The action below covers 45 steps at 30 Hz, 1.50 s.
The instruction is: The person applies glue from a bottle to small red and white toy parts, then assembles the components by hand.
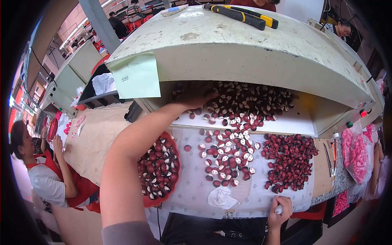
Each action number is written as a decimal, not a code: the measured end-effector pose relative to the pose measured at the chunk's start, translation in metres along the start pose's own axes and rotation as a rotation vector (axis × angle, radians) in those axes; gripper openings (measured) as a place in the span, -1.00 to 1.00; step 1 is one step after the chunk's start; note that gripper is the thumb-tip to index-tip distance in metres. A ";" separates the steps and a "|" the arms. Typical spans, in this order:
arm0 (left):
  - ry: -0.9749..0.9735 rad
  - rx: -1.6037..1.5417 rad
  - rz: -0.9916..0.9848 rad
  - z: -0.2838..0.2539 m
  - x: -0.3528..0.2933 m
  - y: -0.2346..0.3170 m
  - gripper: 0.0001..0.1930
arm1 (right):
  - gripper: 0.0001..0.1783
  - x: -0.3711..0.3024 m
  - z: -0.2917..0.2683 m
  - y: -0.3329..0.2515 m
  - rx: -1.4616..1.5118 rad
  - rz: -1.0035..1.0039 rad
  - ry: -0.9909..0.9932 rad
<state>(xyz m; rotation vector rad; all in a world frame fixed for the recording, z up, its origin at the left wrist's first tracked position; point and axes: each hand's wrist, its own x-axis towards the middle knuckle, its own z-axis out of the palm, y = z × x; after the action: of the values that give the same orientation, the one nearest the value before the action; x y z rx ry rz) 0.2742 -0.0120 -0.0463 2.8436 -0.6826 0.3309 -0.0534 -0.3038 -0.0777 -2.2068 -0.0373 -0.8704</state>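
While the left forearm (pixel 126 188) passed over one side of a red bowl (pixel 178 159), the left hand (pixel 198 97) lay inside a low cream box (pixel 253 61), at the left edge of a heap of red-and-white balls (pixel 251 98). Shadow covered the fingers; could not tell whether they grasped any. A looser patch of balls (pixel 226 155) spread outside the opening, toward the person and right of that hand. Right hand (pixel 282 213) curled closed around a pale rounded thing (pixel 279 210), kind unclear, near the front edge of the surface (pixel 341 184), below a pile of dark red pieces (pixel 289 163).

Writing: pale green note (pixel 136 77) on the box front bore handwritten marks; printed sheet (pixel 179 196) under the patch carried small repeated marks, too tiny to read.
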 end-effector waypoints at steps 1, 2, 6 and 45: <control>-0.012 0.008 -0.003 -0.001 -0.001 0.001 -0.47 | -0.89 -0.001 -0.001 0.000 -0.015 0.012 0.000; -0.021 -0.005 0.008 -0.004 0.002 -0.001 -0.47 | -0.89 0.000 -0.001 0.000 -0.024 0.015 0.001; 0.116 -0.156 -0.080 -0.028 0.022 -0.029 -0.54 | -0.87 0.004 0.001 -0.004 -0.018 -0.017 -0.031; 0.182 -0.161 -0.017 0.007 0.063 0.008 -0.61 | -0.81 0.003 -0.004 0.002 0.033 -0.014 -0.007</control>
<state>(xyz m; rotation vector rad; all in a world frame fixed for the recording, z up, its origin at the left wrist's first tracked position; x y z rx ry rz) 0.3260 -0.0475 -0.0351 2.6262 -0.6185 0.5013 -0.0531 -0.3090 -0.0755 -2.1817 -0.0705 -0.8641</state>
